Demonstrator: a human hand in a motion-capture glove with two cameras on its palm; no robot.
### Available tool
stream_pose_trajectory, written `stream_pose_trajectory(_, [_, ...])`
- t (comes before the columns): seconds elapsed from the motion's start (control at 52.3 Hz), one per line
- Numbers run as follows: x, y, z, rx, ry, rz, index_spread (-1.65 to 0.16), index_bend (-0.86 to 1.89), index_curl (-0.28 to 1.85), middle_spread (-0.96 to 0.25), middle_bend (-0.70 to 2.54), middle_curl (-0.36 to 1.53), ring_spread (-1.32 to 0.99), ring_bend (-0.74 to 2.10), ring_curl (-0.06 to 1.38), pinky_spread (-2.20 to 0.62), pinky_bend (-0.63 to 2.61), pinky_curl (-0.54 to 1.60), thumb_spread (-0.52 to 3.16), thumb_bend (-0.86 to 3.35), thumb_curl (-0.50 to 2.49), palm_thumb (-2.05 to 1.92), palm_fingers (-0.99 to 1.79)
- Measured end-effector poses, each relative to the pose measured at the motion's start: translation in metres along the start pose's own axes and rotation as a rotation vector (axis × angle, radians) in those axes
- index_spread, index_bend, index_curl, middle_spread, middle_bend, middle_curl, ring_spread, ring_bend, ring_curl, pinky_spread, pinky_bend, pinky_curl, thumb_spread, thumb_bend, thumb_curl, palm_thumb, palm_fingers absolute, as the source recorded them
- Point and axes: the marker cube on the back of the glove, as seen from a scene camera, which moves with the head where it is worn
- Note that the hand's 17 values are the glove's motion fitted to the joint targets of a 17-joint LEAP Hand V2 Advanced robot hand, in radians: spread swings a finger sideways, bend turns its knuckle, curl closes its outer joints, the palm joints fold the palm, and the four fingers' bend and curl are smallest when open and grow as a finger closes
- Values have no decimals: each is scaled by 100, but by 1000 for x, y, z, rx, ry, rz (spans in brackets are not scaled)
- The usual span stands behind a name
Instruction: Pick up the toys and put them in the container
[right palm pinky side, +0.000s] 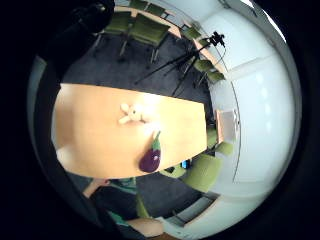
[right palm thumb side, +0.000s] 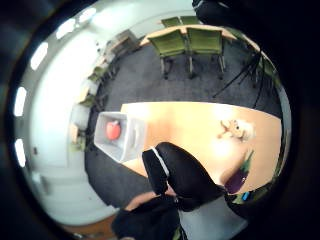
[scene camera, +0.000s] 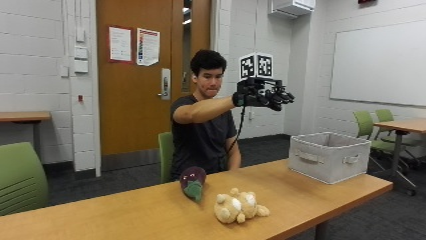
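My gloved right hand (scene camera: 263, 95) is raised high in the air, well above the wooden table (scene camera: 133, 210). Its fingers are spread and hold nothing; a black-gloved finger (right palm thumb side: 180, 175) crosses the thumb side palm view. A purple eggplant plush (scene camera: 193, 182) (right palm pinky side: 151, 157) (right palm thumb side: 237, 177) lies near the person's side of the table. A tan teddy bear (scene camera: 238, 207) (right palm pinky side: 131, 114) (right palm thumb side: 235, 129) lies beside it. The grey fabric container (scene camera: 329, 156) (right palm thumb side: 135, 137) stands at the table's end, with a red round toy (right palm thumb side: 113, 130) inside it.
Green chairs (right palm thumb side: 187, 42) stand by another table across the room, with a black tripod (right palm pinky side: 187, 57) near them. One more green chair (scene camera: 20, 180) sits at the table's far end, away from the container. A second table (scene camera: 403, 125) is behind the container.
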Motion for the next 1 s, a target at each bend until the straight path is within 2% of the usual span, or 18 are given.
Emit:
stream_pose_trajectory(0.211, [83, -21, 74, -2, -16, 96, -36, 20, 38, -7, 28, 43, -19, 49, 28, -6, 87, 31, 105, -7, 23, -8, 0])
stream_pose_trajectory(0.402, [120, -25, 159, -134, -58, 189, -35, 15, 37, -8, 28, 43, -24, 47, 28, -6, 89, 33, 97, -9, 22, -11, -1])
stream_pose_trajectory(0.536, [129, -20, 211, -215, -82, 215, -36, 21, 38, -9, 25, 42, -27, 42, 27, -7, 86, 32, 94, -9, 21, -11, 0])
stream_pose_trajectory(0.823, [144, -12, 280, -294, -115, 260, -37, 21, 42, -11, 20, 41, -30, 34, 26, -4, 72, 29, 89, -9, 20, -11, -2])
stream_pose_trajectory(0.995, [149, -2, 301, -343, -43, 274, -37, 23, 44, -13, 20, 41, -32, 32, 26, -1, 63, 28, 88, -8, 20, -10, 1])
